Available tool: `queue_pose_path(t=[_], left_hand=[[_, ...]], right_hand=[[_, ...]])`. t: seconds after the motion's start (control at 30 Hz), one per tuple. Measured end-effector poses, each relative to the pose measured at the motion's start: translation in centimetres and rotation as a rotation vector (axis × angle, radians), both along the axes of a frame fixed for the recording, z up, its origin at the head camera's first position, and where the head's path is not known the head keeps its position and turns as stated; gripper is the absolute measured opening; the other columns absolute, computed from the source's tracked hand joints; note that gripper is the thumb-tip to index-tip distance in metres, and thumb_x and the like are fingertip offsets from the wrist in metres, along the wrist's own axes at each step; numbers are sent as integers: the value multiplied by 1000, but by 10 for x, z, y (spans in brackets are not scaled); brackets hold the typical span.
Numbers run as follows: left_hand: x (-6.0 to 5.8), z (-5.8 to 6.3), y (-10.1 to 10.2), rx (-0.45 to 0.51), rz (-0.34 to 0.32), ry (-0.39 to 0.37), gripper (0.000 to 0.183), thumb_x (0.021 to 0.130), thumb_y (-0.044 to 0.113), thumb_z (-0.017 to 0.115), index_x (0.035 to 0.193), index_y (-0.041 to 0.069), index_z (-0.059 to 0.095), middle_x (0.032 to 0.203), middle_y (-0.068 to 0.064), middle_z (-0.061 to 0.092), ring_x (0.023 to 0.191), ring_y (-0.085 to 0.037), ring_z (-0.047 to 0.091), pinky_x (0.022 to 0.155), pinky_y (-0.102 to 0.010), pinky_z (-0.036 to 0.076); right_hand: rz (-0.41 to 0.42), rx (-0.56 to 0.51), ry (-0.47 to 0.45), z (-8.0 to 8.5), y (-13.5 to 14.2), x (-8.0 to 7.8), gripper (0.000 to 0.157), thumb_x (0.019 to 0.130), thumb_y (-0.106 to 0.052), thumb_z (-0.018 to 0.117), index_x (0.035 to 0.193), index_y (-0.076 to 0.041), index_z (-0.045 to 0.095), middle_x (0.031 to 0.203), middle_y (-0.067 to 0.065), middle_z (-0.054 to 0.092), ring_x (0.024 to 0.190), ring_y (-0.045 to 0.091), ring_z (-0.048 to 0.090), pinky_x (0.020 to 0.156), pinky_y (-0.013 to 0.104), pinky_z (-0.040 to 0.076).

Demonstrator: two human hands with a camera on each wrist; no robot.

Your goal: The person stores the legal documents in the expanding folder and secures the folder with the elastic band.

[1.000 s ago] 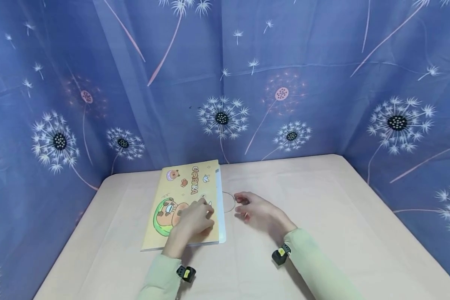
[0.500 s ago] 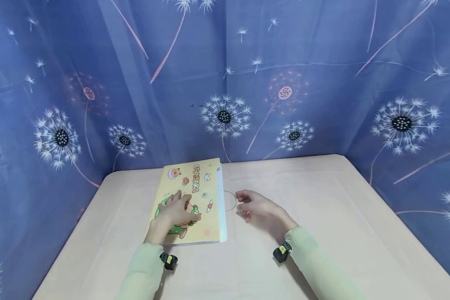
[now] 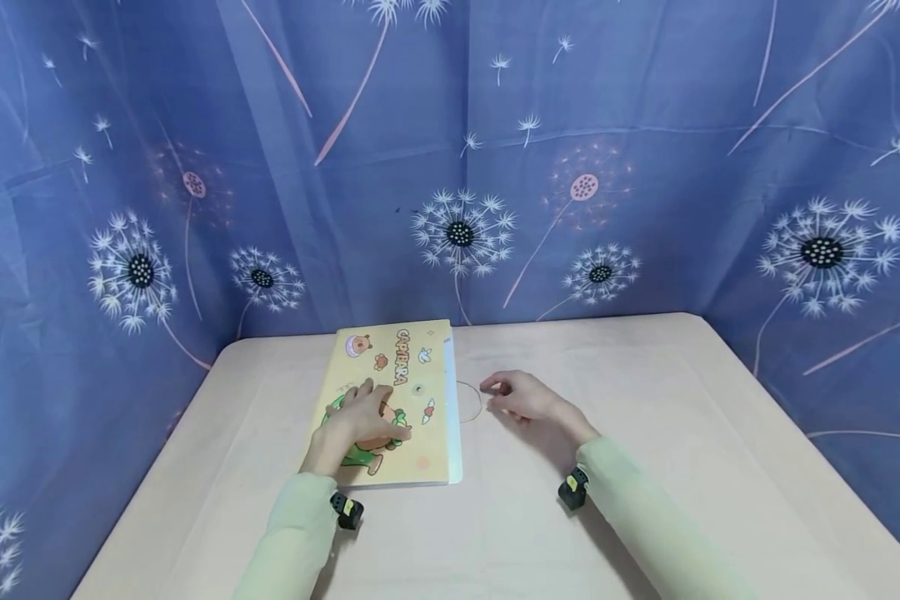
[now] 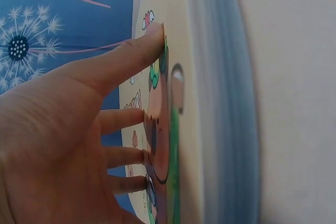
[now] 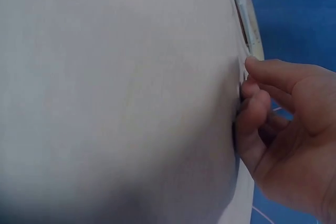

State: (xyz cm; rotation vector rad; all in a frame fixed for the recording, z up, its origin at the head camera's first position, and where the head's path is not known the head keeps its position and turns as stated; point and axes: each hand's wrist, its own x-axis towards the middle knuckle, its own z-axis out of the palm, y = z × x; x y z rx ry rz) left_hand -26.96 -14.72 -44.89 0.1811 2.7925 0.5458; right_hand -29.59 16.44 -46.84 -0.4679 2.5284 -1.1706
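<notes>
A yellow folder [image 3: 435,450] with capybara drawings lies on the left half of the table, its title running lengthwise. My left hand [image 3: 354,421] rests on the cover, its fingers spread and straight. In the left wrist view the thumb and fingertips of that hand touch the cover [image 4: 178,14]. A thin cord loop [image 3: 480,402] sticks out from the folder's right edge. My right hand [image 3: 528,398] is beside the loop, fingers loosely bent, with a gap between thumb and index finger. Whether a fingertip touches the cord is hard to see.
The pale table [image 3: 525,533] extends on both sides of the folder. Behind it and along the sides hangs a blue curtain [image 3: 390,250] with a dandelion print. A whitish-blue strip [image 3: 454,450] shows along the folder's right edge.
My left hand has moved left across the cover, away from the right edge, and its fingers have spread. My right hand has turned slightly beside the loop. The whole view has shifted a little.
</notes>
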Motion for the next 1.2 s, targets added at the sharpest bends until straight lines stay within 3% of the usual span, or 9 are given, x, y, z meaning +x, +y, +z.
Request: queue_pose_path(t=[0.13,0.33,0.47,0.7,0.97,1.2], left_hand=[[-1,-2,-1,7,-1,3,94,76,55,78,153,16,40,163,-22,19,149,-50,14,104,-83,11],[-2,-3,-3,10,0,-5,95,75,56,79,152,17,40,163,-21,19,149,-50,13,105,-82,11],[-1,-2,-4,17,12,-10,94,74,56,80,151,17,41,164,-21,18,150,-49,12,106,-81,11],[0,1,-1,19,19,-1,95,74,56,81,151,18,41,164,-20,18,150,-48,12,108,-80,11],[-1,-1,0,18,28,1,96,72,55,82,151,18,43,164,-19,19,149,-47,14,107,-80,11],[-1,-1,1,17,33,-3,96,72,56,82,151,19,42,164,-18,19,150,-46,14,108,-79,11]], right_hand=[[2,46,71,0,-1,-4,31,92,-11,65,123,-8,67,77,5,60,47,9,45,44,25,43],[22,84,158,-3,-9,-11,25,89,-15,72,113,-11,74,93,2,71,70,9,54,66,26,45],[11,80,162,-3,-17,-13,24,86,-21,76,109,-14,77,97,-1,74,77,8,55,74,26,44],[26,5,160,0,-26,-14,33,88,-23,74,120,-15,72,78,2,66,66,10,53,63,23,40],[50,-35,214,-1,-35,-14,45,87,-23,75,129,-11,66,90,2,68,83,11,59,81,29,47],[102,-29,266,-2,-46,-15,51,83,-21,78,130,-5,64,102,7,65,91,19,59,86,32,49]])
